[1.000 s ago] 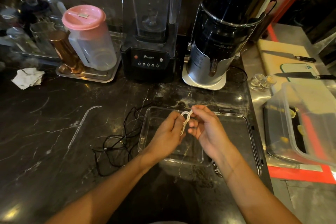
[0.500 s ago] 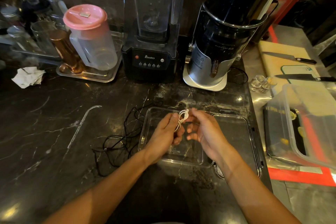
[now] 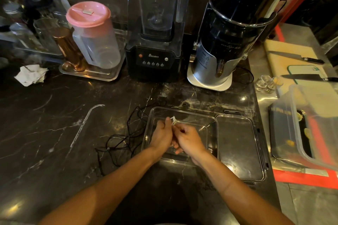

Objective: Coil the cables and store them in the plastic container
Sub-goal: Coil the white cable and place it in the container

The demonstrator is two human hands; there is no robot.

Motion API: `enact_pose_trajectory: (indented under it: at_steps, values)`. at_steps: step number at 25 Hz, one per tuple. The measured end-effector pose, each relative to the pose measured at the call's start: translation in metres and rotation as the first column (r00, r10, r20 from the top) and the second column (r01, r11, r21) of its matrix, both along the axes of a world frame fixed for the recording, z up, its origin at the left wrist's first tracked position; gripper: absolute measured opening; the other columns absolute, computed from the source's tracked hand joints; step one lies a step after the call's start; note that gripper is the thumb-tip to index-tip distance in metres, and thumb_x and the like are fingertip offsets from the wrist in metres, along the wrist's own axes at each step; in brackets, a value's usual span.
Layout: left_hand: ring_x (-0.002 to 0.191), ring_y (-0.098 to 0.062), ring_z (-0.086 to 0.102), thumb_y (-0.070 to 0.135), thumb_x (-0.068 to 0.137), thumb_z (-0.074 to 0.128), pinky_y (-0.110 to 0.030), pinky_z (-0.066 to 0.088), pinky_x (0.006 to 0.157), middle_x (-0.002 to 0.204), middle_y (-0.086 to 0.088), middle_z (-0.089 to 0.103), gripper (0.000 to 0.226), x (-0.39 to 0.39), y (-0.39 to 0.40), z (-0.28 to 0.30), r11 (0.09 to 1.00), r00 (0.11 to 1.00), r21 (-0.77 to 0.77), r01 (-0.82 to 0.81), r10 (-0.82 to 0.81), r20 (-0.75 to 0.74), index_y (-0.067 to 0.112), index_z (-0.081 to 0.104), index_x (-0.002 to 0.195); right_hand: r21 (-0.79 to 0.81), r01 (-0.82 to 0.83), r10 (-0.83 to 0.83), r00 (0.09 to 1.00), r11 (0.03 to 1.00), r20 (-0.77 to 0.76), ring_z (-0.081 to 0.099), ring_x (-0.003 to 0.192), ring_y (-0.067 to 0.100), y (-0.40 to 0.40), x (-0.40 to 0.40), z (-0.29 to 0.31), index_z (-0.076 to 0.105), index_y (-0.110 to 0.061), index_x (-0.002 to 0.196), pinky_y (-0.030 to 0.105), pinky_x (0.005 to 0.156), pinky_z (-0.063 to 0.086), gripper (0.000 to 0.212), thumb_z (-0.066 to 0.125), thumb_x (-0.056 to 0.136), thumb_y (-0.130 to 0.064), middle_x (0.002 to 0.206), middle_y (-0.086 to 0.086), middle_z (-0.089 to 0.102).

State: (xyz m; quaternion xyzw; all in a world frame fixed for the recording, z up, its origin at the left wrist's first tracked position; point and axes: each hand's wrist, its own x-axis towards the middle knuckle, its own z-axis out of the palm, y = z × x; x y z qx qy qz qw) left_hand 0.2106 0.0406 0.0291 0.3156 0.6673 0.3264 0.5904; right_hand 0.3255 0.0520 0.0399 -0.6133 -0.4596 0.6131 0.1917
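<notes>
A clear plastic container (image 3: 182, 113) lies on the dark marble counter, its lid (image 3: 237, 148) beside it on the right. Both my hands are low over the container's inside. My left hand (image 3: 161, 136) pinches a small coiled white cable (image 3: 173, 120), of which only the top loop shows above my fingers. My right hand (image 3: 188, 139) is curled against the left, fingers on the same coil. A loose black cable (image 3: 126, 137) sprawls tangled on the counter just left of the container.
Behind stand a blender (image 3: 155, 42), a black juicer (image 3: 225, 42) and a pink-lidded jug (image 3: 93, 34) on a metal tray. Crumpled paper (image 3: 31, 75) lies far left. At right are a large clear tub (image 3: 314, 126) and knives (image 3: 309, 77) on cutting boards.
Both hands have dropped lower into the container with the white coil, which is now mostly hidden in my fingers. The black cable has not moved.
</notes>
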Motion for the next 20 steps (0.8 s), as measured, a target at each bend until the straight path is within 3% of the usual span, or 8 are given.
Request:
enact_pose_trajectory:
  at_steps: [5,9,13,14,17,20]
  values:
    - [0.071,-0.017,0.064,0.039,0.108,0.034,-0.031,0.051,0.063,0.087,-0.010,0.067,0.035,-0.006,0.014,-0.012,0.995,0.999,-0.091,-0.042,0.041,-0.005,0.010,0.042,0.124,-0.054,0.000,0.000,1.000,0.999,0.006,0.063,0.054,0.007,0.017,-0.010,-0.023,0.069,-0.004,0.101,0.024,0.049,0.049,0.034,0.051,0.107,-0.032,0.061,0.000,0.063]
    - [0.091,-0.019,0.068,0.035,0.102,0.042,-0.037,0.056,0.085,0.103,-0.010,0.072,0.034,-0.010,0.020,-0.017,0.991,0.996,-0.132,0.005,-0.017,-0.090,0.012,0.062,0.116,-0.071,0.013,-0.007,0.997,0.997,0.079,0.063,0.062,0.009,0.034,-0.009,-0.045,0.071,-0.010,0.106,0.024,0.051,0.054,0.022,0.053,0.106,-0.023,0.080,0.004,0.070]
    - [0.084,-0.008,0.067,0.020,0.105,0.041,-0.017,0.053,0.064,0.101,-0.006,0.071,0.030,-0.015,0.013,-0.010,0.985,0.991,-0.146,0.087,-0.101,-0.088,0.010,0.068,0.111,-0.121,-0.014,0.027,0.994,0.993,0.103,0.073,0.079,0.024,0.038,-0.021,-0.056,0.069,-0.004,0.112,0.027,0.055,0.061,0.018,0.054,0.106,-0.012,0.098,0.016,0.074]
    - [0.088,-0.010,0.068,0.023,0.105,0.040,-0.019,0.058,0.068,0.106,-0.007,0.070,0.030,-0.014,0.012,-0.008,0.984,0.994,-0.157,0.081,-0.091,-0.056,0.011,0.066,0.113,-0.119,0.003,0.008,0.996,0.993,0.091,0.074,0.081,0.023,0.037,-0.025,-0.056,0.069,-0.002,0.112,0.025,0.053,0.060,0.017,0.055,0.105,-0.009,0.100,0.017,0.074]
    - [0.103,-0.021,0.069,0.036,0.090,0.041,-0.042,0.061,0.088,0.121,-0.013,0.065,0.038,-0.014,0.013,-0.022,0.988,0.993,-0.143,0.052,-0.066,-0.095,0.019,0.065,0.114,-0.056,-0.006,0.012,0.994,0.998,0.112,0.071,0.074,0.014,0.037,-0.029,-0.059,0.071,0.001,0.110,0.015,0.047,0.052,0.016,0.058,0.102,-0.004,0.094,0.014,0.074]
    - [0.105,-0.022,0.067,0.040,0.076,0.044,-0.045,0.059,0.090,0.119,-0.009,0.065,0.047,-0.018,0.017,-0.020,0.992,0.993,-0.113,0.055,-0.066,-0.096,0.022,0.061,0.116,-0.064,0.008,0.000,0.992,0.998,0.127,0.068,0.072,0.010,0.036,-0.031,-0.064,0.069,0.004,0.113,0.012,0.045,0.049,0.019,0.054,0.102,0.000,0.092,0.010,0.072]
